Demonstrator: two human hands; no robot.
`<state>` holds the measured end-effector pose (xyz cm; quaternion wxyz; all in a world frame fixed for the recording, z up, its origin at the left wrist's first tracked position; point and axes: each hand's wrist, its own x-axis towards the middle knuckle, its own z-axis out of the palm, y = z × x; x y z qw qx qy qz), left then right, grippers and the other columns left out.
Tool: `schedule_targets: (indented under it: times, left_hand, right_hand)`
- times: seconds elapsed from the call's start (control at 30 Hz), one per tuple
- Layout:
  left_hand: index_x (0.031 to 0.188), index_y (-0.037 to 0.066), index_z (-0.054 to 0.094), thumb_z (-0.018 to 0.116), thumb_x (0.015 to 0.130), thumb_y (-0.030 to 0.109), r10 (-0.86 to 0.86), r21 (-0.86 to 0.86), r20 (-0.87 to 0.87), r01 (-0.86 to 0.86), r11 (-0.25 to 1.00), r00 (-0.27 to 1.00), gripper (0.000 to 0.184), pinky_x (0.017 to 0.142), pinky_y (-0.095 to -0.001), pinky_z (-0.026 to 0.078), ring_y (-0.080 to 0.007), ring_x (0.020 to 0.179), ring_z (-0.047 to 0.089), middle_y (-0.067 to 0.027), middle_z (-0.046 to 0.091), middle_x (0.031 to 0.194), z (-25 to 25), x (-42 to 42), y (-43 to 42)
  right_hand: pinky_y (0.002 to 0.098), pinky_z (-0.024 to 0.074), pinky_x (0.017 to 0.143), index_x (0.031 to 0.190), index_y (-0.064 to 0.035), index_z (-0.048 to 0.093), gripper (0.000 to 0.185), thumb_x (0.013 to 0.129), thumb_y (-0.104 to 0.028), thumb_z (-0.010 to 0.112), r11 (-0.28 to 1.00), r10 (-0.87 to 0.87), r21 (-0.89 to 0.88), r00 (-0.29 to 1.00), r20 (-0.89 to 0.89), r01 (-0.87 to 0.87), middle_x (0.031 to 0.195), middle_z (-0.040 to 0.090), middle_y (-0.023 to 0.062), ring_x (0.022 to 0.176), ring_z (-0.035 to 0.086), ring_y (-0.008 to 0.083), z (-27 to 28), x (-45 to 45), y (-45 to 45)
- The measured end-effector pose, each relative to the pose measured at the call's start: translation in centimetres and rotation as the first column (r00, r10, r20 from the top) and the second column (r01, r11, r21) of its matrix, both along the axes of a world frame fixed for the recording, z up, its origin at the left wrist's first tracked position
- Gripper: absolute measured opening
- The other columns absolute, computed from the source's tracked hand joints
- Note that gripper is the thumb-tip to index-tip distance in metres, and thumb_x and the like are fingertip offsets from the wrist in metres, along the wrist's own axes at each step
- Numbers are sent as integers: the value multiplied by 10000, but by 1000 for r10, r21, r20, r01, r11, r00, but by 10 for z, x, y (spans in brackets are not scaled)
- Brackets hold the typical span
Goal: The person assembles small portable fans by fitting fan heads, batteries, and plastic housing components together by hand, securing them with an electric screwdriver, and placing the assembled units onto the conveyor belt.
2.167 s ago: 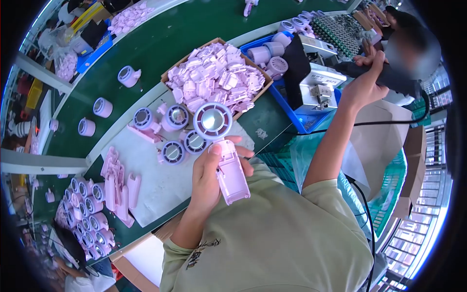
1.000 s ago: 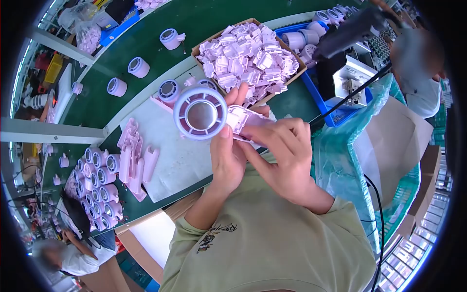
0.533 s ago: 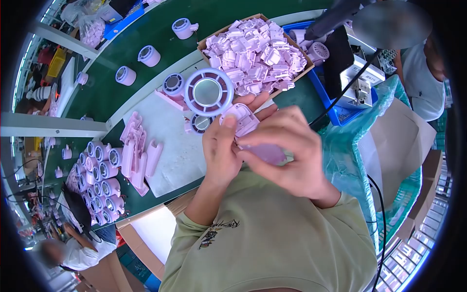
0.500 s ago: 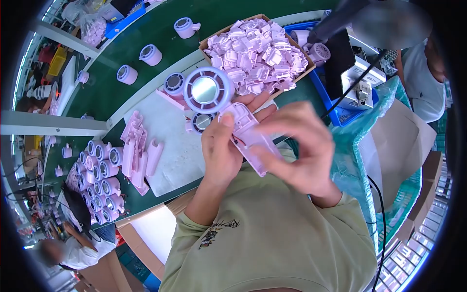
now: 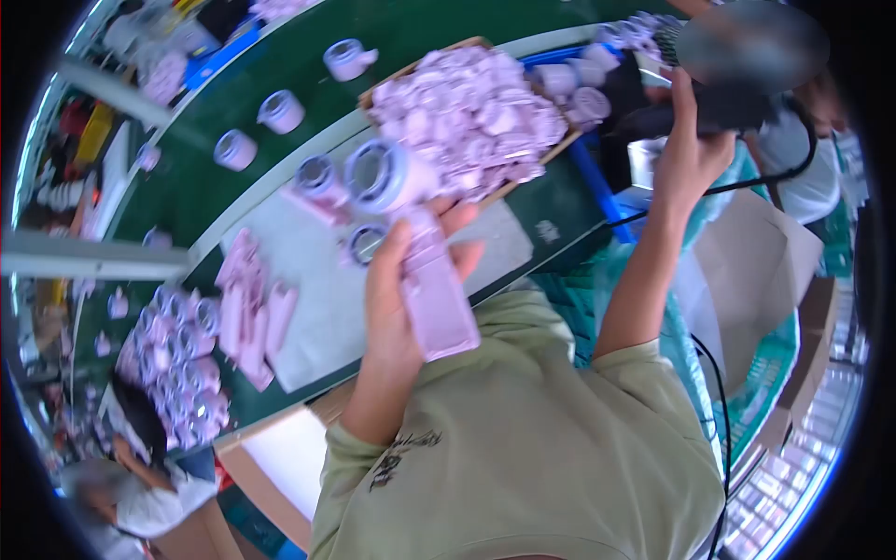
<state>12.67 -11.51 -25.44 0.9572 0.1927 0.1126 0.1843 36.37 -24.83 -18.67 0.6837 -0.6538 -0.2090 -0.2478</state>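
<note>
My left hand [image 5: 390, 289] is closed around a pink handheld fan [image 5: 439, 299], its round lavender head tilted up and its flat handle pointing toward my body. Over at the upper right, my right hand [image 5: 693, 154] grips a black corded tool [image 5: 733, 110]; blur hides its exact kind. Beside the held fan, other round fan heads [image 5: 317, 175] rest on a pale mat [image 5: 322, 308]. Long pink handle shells [image 5: 247, 313] are piled on the mat's left side.
A cardboard box [image 5: 571, 142] heaped with pink plastic parts stands at the back. Several fan heads [image 5: 182, 359] cluster at left, others on the green belt [image 5: 201, 112]. A blue tray [image 5: 602, 191] and teal-lined crate [image 5: 779, 359] are at right. Other people work nearby.
My right hand has left the fan's handle, moved up and right, and taken hold of the black tool. The fan has turned in my left hand, its handle showing a smooth closed face.
</note>
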Motion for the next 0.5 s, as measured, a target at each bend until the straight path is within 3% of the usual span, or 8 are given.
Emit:
schedule_targets:
  times: [0.03, 0.07, 0.1, 0.2, 0.33, 0.43, 0.5]
  left_hand:
    - [1286, -22, 468, 441, 972, 392, 19, 54, -65, -15, 998, 998, 521, 646, -337, 568, -229, 674, 663, -175, 638, 1136, -6, 0, -2]
    - [1230, -10, 494, 424, 968, 393, 72, 207, -178, -35, 978, 981, 486, 474, -337, 534, -229, 535, 623, -147, 643, 1010, -1, 3, -4]
    - [1181, -20, 500, 409, 969, 361, 100, 141, -141, -80, 987, 985, 446, 388, -320, 500, -240, 468, 598, -119, 610, 885, 6, 9, -10]
    - [1128, -45, 504, 401, 964, 338, 63, 245, -193, -14, 969, 979, 429, 353, -319, 481, -238, 431, 580, -106, 554, 791, 6, 11, -15]
    - [1102, -66, 508, 404, 954, 323, 34, 320, -258, 52, 946, 966, 429, 350, -315, 472, -244, 414, 574, -109, 537, 752, 10, 19, -26]
    - [1093, -76, 510, 399, 955, 326, 1, 373, -279, 107, 922, 960, 439, 346, -307, 454, -244, 407, 567, -114, 536, 736, 9, 20, -32]
    - [1089, -80, 511, 388, 960, 326, -14, 413, -298, 142, 900, 955, 444, 346, -301, 441, -243, 405, 563, -118, 537, 729, 10, 20, -36]
  right_hand:
    - [243, 503, 758, 1043, 34, 581, 211, 898, -111, 631, 999, -40, -3, 991, 126, 41, 794, 687, 137, 740, 679, 166, -4, 1, -10]
    - [249, 499, 680, 1059, 28, 558, 207, 907, -103, 605, 993, -94, 89, 981, 171, 79, 723, 659, 119, 666, 651, 161, -9, 3, -19]
    - [254, 495, 602, 1076, 23, 535, 204, 916, -95, 580, 977, -146, 182, 966, 212, 108, 653, 631, 101, 592, 623, 156, -10, 6, -31]
    - [268, 419, 459, 1087, 12, 515, 193, 927, -92, 547, 936, 17, 338, 972, 233, -97, 552, 521, 53, 449, 485, 128, -3, -1, -71]
    - [262, 361, 418, 984, 46, 533, 130, 905, -48, 576, 913, -57, 408, 985, 166, -16, 511, 460, 31, 412, 425, 99, 3, 2, -84]
    - [260, 346, 416, 1036, 19, 522, 148, 942, -95, 531, 962, -114, 262, 986, 120, 80, 521, 423, 18, 419, 394, 98, -7, 11, -81]
    - [257, 333, 412, 973, 28, 537, 97, 927, -57, 548, 966, -186, 197, 978, 94, 165, 519, 440, 18, 415, 403, 92, -16, 15, -71]
